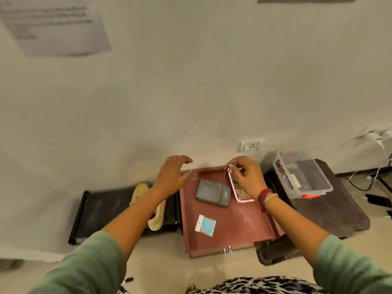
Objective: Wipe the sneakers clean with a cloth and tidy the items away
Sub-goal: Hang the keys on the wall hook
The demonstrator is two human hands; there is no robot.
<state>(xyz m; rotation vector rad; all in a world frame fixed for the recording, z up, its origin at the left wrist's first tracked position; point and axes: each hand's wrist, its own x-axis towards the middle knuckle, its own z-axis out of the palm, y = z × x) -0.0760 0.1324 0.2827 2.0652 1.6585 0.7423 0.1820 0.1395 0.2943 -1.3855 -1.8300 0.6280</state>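
Hands over the open red drawer [233, 228]: left hand [172, 177] spread and empty, right hand [246, 177] pinching small keys [226, 168] above a pink phone [239, 192]. Sneakers [158, 215] on the black rack [99, 209] at left. Likely tidying stage; next, lowering keys into a free spot.

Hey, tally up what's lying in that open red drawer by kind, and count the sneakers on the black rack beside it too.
Grey wallet: 1
Pink-cased phone: 1
Small blue-and-white packet: 1
Cream sneakers on the black rack: 2
Total: 5

The small metal piece pinched in the right hand, over the red drawer, is not counted.
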